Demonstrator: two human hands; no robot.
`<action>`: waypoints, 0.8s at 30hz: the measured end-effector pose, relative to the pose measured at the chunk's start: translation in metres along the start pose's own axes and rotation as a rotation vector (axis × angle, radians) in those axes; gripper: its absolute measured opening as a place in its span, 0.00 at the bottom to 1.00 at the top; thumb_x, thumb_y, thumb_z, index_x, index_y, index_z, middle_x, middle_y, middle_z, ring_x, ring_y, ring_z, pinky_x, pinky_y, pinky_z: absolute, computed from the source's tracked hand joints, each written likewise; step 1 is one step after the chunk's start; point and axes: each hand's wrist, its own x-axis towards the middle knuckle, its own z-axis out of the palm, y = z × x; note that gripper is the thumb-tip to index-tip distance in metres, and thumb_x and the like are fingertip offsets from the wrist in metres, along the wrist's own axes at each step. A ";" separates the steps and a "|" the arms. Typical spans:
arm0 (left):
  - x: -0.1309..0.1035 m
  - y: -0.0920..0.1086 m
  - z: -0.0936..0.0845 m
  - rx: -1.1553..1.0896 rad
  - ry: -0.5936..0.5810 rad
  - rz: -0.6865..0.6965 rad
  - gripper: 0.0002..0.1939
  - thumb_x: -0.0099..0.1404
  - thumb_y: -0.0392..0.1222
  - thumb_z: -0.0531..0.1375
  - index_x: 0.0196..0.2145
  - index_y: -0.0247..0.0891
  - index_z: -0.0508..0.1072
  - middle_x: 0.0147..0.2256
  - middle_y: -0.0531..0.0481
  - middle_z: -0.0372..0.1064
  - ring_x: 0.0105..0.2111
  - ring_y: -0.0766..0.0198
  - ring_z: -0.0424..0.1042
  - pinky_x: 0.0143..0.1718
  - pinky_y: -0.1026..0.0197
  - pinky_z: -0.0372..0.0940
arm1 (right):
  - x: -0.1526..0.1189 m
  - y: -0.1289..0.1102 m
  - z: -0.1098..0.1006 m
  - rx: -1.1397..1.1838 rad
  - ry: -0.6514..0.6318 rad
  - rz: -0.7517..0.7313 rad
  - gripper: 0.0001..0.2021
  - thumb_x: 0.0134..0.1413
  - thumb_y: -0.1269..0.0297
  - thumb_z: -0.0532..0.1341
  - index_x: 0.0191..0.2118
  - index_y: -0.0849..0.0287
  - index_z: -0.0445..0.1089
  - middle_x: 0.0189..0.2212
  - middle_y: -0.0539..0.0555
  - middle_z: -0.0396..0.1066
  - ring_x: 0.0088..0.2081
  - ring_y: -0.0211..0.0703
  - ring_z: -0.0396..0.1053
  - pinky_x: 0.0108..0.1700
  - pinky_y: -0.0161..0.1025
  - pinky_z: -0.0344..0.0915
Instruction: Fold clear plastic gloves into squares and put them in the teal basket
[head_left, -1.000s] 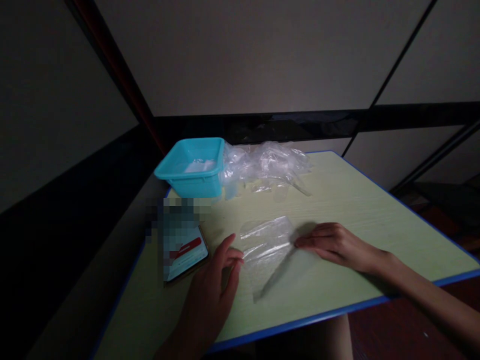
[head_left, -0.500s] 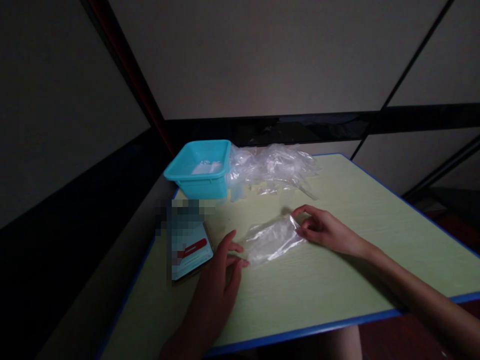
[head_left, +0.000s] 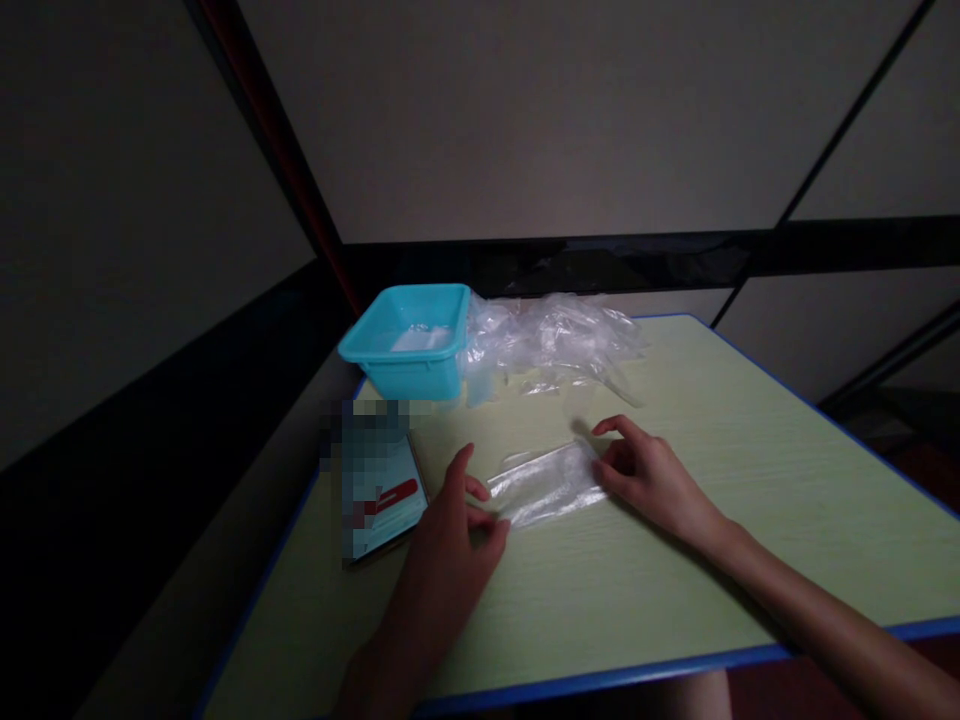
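Observation:
A clear plastic bag [head_left: 547, 485] lies stretched out low over the table between my two hands, its long edges fairly straight. My left hand [head_left: 457, 540] is at the bag's left end, thumb and curled fingers closed at its near corner, the index finger raised. At the right end, my right hand [head_left: 652, 475] has its thumb against the bag's edge; the index finger arches away, and the other fingers curl behind, partly hidden.
A turquoise plastic basket [head_left: 409, 375] with clear plastic inside stands at the back left. Beside it lies a heap of crumpled clear bags [head_left: 559, 335]. A partly pixelated phone or tablet-like device [head_left: 390, 520] lies left of my left hand. The table [head_left: 750, 450] has a blue edge.
The bag has become flatter and straighter, with fewer wrinkles. My hands have shifted only slightly; the whole view has moved a little.

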 end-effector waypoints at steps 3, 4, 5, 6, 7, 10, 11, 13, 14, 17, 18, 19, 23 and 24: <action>0.003 -0.003 0.006 0.047 0.026 0.009 0.36 0.51 0.30 0.57 0.55 0.39 0.47 0.34 0.55 0.61 0.21 0.71 0.67 0.30 0.62 0.65 | -0.001 0.001 0.002 -0.058 0.037 -0.022 0.10 0.46 0.70 0.54 0.38 0.58 0.59 0.18 0.46 0.65 0.20 0.37 0.63 0.22 0.33 0.57; 0.004 -0.004 0.007 0.054 0.026 0.009 0.36 0.51 0.30 0.57 0.56 0.40 0.47 0.34 0.56 0.61 0.21 0.72 0.66 0.30 0.62 0.65 | -0.001 0.001 0.003 -0.073 0.047 -0.028 0.10 0.46 0.70 0.54 0.38 0.58 0.59 0.18 0.46 0.65 0.20 0.37 0.63 0.22 0.33 0.57; 0.004 -0.004 0.008 0.057 0.024 0.010 0.37 0.51 0.30 0.57 0.56 0.40 0.46 0.33 0.56 0.60 0.21 0.72 0.66 0.30 0.62 0.65 | -0.002 0.001 0.003 -0.083 0.055 -0.036 0.10 0.46 0.71 0.54 0.37 0.58 0.59 0.18 0.46 0.65 0.19 0.37 0.63 0.22 0.33 0.56; 0.004 -0.004 0.008 0.056 0.022 0.009 0.36 0.51 0.30 0.57 0.56 0.40 0.46 0.33 0.56 0.60 0.21 0.72 0.66 0.30 0.62 0.65 | -0.002 0.001 0.004 -0.090 0.057 -0.044 0.10 0.45 0.71 0.54 0.37 0.58 0.59 0.18 0.46 0.65 0.20 0.37 0.63 0.23 0.33 0.56; 0.004 -0.003 0.008 0.056 0.020 0.010 0.36 0.51 0.29 0.56 0.56 0.40 0.46 0.33 0.56 0.60 0.21 0.72 0.66 0.30 0.62 0.65 | -0.003 0.000 0.004 -0.095 0.060 -0.052 0.10 0.45 0.71 0.54 0.37 0.58 0.59 0.18 0.46 0.65 0.20 0.37 0.63 0.22 0.33 0.57; 0.004 -0.001 0.008 0.065 0.019 0.021 0.35 0.51 0.29 0.56 0.55 0.41 0.47 0.33 0.56 0.60 0.21 0.72 0.66 0.30 0.62 0.65 | -0.004 0.000 0.004 -0.106 0.062 -0.065 0.11 0.44 0.72 0.54 0.38 0.58 0.59 0.19 0.46 0.65 0.20 0.38 0.63 0.22 0.33 0.57; 0.004 -0.001 0.008 0.068 0.015 0.021 0.35 0.51 0.29 0.56 0.55 0.41 0.47 0.33 0.56 0.60 0.21 0.72 0.65 0.30 0.62 0.65 | -0.004 0.000 0.004 -0.108 0.061 -0.065 0.11 0.44 0.73 0.53 0.38 0.58 0.59 0.19 0.46 0.65 0.20 0.38 0.63 0.22 0.33 0.57; 0.004 0.001 0.007 0.077 0.003 0.016 0.35 0.51 0.29 0.56 0.55 0.40 0.47 0.32 0.56 0.60 0.21 0.72 0.65 0.29 0.63 0.64 | -0.005 0.000 0.004 -0.114 0.060 -0.067 0.12 0.43 0.73 0.53 0.39 0.59 0.59 0.19 0.47 0.65 0.20 0.38 0.63 0.23 0.33 0.57; 0.004 0.001 0.007 0.079 -0.003 0.011 0.35 0.51 0.28 0.56 0.55 0.40 0.47 0.32 0.56 0.59 0.21 0.72 0.64 0.29 0.63 0.64 | -0.005 0.000 0.004 -0.118 0.056 -0.070 0.13 0.43 0.74 0.53 0.39 0.59 0.59 0.19 0.47 0.64 0.21 0.38 0.63 0.23 0.33 0.57; 0.005 0.002 0.007 0.084 0.001 0.010 0.35 0.51 0.28 0.56 0.55 0.39 0.47 0.32 0.57 0.59 0.20 0.72 0.64 0.28 0.64 0.64 | -0.006 0.001 0.003 -0.141 0.054 -0.081 0.14 0.42 0.74 0.52 0.39 0.59 0.59 0.20 0.47 0.63 0.21 0.38 0.62 0.23 0.34 0.56; 0.005 0.001 0.007 0.085 0.001 0.012 0.35 0.51 0.28 0.56 0.55 0.39 0.47 0.32 0.57 0.59 0.20 0.72 0.64 0.27 0.64 0.64 | -0.007 0.001 0.003 -0.151 0.056 -0.089 0.14 0.42 0.75 0.52 0.39 0.59 0.59 0.20 0.47 0.63 0.22 0.38 0.62 0.24 0.34 0.56; 0.005 0.001 0.007 0.085 0.000 0.011 0.35 0.51 0.28 0.56 0.55 0.39 0.47 0.32 0.57 0.59 0.20 0.73 0.64 0.27 0.64 0.64 | -0.007 0.002 0.003 -0.163 0.059 -0.100 0.14 0.42 0.75 0.52 0.38 0.59 0.59 0.21 0.48 0.63 0.22 0.38 0.62 0.24 0.34 0.56; 0.005 0.000 0.007 0.087 0.001 0.004 0.35 0.51 0.28 0.55 0.55 0.38 0.47 0.31 0.57 0.59 0.20 0.72 0.64 0.27 0.64 0.63 | -0.008 0.004 0.004 -0.241 0.087 -0.160 0.15 0.41 0.76 0.51 0.39 0.60 0.59 0.28 0.53 0.64 0.26 0.40 0.63 0.27 0.36 0.59; 0.005 0.000 0.007 0.088 0.001 0.008 0.34 0.51 0.28 0.55 0.55 0.38 0.47 0.31 0.57 0.59 0.20 0.72 0.64 0.27 0.64 0.63 | -0.008 0.005 0.004 -0.260 0.091 -0.173 0.15 0.40 0.76 0.51 0.39 0.60 0.60 0.30 0.54 0.64 0.28 0.41 0.63 0.29 0.37 0.60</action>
